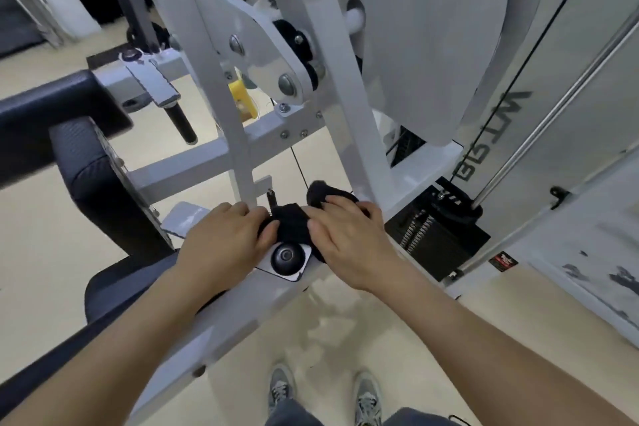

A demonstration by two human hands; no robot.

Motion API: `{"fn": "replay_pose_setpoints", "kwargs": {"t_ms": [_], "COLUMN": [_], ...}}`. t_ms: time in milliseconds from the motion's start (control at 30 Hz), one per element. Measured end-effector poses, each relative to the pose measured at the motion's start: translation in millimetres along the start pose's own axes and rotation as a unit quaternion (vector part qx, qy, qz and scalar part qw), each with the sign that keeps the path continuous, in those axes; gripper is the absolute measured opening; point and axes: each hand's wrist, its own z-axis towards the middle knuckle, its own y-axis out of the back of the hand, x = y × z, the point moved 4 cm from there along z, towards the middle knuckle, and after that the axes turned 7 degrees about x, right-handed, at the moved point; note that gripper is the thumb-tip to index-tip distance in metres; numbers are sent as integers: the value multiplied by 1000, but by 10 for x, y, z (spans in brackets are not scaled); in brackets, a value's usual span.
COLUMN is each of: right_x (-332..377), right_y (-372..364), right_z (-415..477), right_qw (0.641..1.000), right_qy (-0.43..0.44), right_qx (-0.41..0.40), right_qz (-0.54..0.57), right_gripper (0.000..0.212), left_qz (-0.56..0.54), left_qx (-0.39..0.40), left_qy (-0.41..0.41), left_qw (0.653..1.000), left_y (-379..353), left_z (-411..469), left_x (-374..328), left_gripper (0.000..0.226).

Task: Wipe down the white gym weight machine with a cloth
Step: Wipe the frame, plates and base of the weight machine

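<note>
The white gym weight machine point(238, 156) fills the view, its frame bars crossing at the centre. A black cloth point(294, 225) lies bunched on the low white bar, just above a round black knob point(287, 255) on a chrome plate. My left hand point(224, 239) grips the cloth's left end, thumb against it, beside the upright bar. My right hand point(349, 235) lies over the cloth's right part with its fingers curled onto it. Much of the cloth is hidden beneath both hands.
A black padded seat point(103, 190) stands at the left. The black weight stack point(439, 232) and a chrome guide rod point(553, 104) are at the right. A yellow part point(242, 97) sits behind the upright. My grey shoes point(325, 394) stand on the beige floor below.
</note>
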Motion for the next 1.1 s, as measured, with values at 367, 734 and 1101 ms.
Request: {"fn": "replay_pose_setpoints", "kwargs": {"t_ms": [367,734,1101], "right_x": [-533,-311,73], "right_y": [169,90,253], "right_z": [-459,-434,-225], "right_qw": [959,988,962], "right_qy": [0,-33,-212], "right_qx": [-149,-74,-153], "right_qz": [240,135,74], "right_gripper": [31,44,51], "left_qz": [-114,-443,-370], "left_qx": [267,443,410], "left_qy": [-47,-53,-165], "left_qw": [956,778,817], "left_y": [-4,-176,-171], "left_z": [453,853,990], "left_x": [-939,-830,-593], "left_gripper": [60,31,28]}}
